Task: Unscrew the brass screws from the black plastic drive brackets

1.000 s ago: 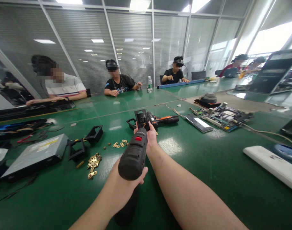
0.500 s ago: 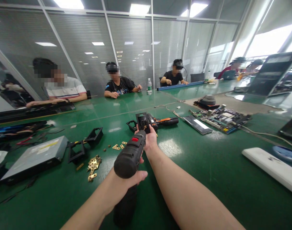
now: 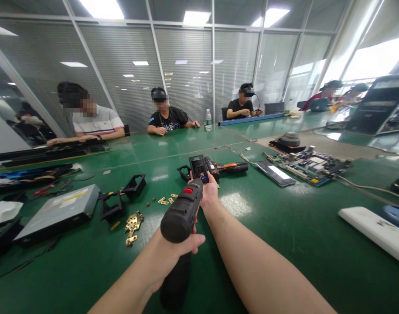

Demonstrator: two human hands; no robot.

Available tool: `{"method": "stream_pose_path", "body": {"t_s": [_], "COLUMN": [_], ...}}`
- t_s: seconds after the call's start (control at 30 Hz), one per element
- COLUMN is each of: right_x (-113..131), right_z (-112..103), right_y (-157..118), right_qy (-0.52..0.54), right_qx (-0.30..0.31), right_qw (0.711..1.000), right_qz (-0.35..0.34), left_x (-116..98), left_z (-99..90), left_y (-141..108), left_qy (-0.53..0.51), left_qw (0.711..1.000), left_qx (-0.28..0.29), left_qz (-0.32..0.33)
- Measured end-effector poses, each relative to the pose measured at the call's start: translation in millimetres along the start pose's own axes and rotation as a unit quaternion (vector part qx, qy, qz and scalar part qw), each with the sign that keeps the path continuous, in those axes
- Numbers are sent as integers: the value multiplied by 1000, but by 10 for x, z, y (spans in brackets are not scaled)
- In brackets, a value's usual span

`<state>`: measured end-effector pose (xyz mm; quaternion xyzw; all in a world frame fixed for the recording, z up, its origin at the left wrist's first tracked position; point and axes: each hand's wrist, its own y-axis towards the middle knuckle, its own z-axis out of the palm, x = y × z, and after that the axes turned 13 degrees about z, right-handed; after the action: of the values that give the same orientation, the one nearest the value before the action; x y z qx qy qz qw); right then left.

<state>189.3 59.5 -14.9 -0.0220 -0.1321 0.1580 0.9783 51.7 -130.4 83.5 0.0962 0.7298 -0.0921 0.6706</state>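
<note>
A black cordless drill is in my left hand, which is closed around its grip. The drill points away from me, its tip at a black plastic frame. My right hand grips that frame upright around its lower part; the drill hides some of these fingers. Whether the bit touches the frame I cannot tell. Just behind lies an orange and black power tool, with another black frame on its left. Left of the drill are a pile of brass plates and several loose brass plates.
Two black frames and a silver disc drive lie to the left. On the right are a phone-like slab, a circuit board and a long white bar. Several people sit across the green table, near a bottle.
The whole view has shifted slightly, so things appear further right and a little lower. Both hands keep their holds on the drill and the frame. A person opposite has raised their hands.
</note>
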Motion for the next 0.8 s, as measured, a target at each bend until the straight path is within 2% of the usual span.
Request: {"method": "stream_pose_path", "body": {"t_s": [0.27, 0.4, 0.57, 0.7, 0.8], "right_x": [18, 19, 18, 19, 18], "right_z": [-26, -31, -38, -42, -35], "right_y": [16, 40, 66, 69, 52], "right_qy": [10, 25, 48, 48, 32], "right_qx": [-7, -13, -21, -21, -15], "right_qw": [1000, 1000, 999, 999, 999], "right_qz": [-3, -3, -2, -6, -6], "left_x": [20, 56, 95, 11, -23], "left_z": [40, -22, -150, -142, -68], "left_y": [12, 53, 105, 89, 53], "left_qy": [17, -16, -24, -31, -4], "left_qw": [1000, 999, 996, 995, 998], "left_qx": [1, -1, 50, 75, 53], "left_qz": [4, -38, -71, -53, -19]}}
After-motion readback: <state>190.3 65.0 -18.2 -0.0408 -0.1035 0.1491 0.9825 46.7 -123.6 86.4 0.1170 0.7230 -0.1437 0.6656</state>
